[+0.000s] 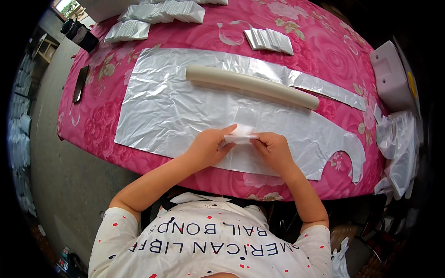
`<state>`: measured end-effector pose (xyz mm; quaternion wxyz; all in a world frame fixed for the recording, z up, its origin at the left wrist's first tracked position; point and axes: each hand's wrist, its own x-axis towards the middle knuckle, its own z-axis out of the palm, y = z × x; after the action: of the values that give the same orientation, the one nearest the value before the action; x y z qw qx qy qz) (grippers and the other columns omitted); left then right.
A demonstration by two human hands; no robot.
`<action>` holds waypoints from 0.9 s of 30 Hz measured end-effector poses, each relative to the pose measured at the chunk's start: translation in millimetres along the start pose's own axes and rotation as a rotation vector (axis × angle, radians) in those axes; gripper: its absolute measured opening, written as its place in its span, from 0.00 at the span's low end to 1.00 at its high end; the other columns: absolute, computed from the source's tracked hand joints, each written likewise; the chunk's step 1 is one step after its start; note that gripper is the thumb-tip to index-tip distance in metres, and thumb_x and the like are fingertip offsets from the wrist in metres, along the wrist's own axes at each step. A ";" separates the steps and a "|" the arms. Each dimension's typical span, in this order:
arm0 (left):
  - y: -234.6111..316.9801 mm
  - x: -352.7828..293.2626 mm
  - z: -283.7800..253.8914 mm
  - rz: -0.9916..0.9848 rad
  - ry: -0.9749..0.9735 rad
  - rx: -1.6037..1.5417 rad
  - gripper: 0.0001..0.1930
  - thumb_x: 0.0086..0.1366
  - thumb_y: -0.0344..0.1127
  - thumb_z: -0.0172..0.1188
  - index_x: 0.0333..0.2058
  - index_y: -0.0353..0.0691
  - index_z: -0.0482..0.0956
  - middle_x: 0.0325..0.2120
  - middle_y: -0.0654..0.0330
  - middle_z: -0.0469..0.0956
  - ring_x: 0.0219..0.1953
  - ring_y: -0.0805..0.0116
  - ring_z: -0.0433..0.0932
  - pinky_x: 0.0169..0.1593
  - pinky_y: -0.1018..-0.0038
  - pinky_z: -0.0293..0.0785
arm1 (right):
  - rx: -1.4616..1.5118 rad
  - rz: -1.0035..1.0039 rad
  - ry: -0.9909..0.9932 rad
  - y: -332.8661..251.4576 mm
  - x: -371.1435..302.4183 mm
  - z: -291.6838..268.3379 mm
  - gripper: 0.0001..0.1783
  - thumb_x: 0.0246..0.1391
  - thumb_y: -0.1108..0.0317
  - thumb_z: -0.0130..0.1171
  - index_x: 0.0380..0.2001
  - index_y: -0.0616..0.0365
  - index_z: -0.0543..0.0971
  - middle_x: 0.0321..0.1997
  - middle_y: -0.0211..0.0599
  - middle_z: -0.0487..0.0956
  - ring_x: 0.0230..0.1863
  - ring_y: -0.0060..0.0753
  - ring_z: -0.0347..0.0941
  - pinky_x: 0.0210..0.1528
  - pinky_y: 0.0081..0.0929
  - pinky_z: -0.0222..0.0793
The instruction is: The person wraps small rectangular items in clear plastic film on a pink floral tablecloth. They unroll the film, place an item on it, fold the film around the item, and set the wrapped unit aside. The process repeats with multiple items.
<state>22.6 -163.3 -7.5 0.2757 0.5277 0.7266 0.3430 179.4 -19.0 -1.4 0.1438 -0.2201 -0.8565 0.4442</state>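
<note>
Both my hands are over the near half of a flat, silvery-white plastic sheet (162,106), which lies across the table. Between them is a small piece of folded white plastic film (240,138). My left hand (207,146) grips its left end, with the index finger stretched along the top and the thumb below. At its right end, my right hand (272,149) pinches it between thumb and fingers. Beyond the hands a long cream-coloured tube (252,88) lies slantwise on the sheet. The sheet narrows toward the right and has a curved cut-out there.
A pink flowered cloth (99,104) covers the table. Folded white packets (269,41) lie at the back, with larger piles (167,13) farther left. A black bottle (79,34) and a dark strip (80,84) are at left. A white box (394,76) and loose plastic bags (397,148) stand right.
</note>
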 end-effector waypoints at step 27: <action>7.3 31.7 10.9 0.433 0.243 0.327 0.29 0.54 0.29 0.57 0.55 0.28 0.60 0.54 0.46 0.63 0.54 0.51 0.65 0.54 0.64 0.65 | -0.096 0.534 0.115 -16.4 12.5 12.1 0.14 0.45 0.59 0.59 0.21 0.60 0.79 0.19 0.37 0.79 0.22 0.37 0.75 0.27 0.30 0.68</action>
<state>25.9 -129.2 -9.6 0.0188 0.6628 0.6704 0.3329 159.3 -29.5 5.9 0.0595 -0.4697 -0.7785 0.4121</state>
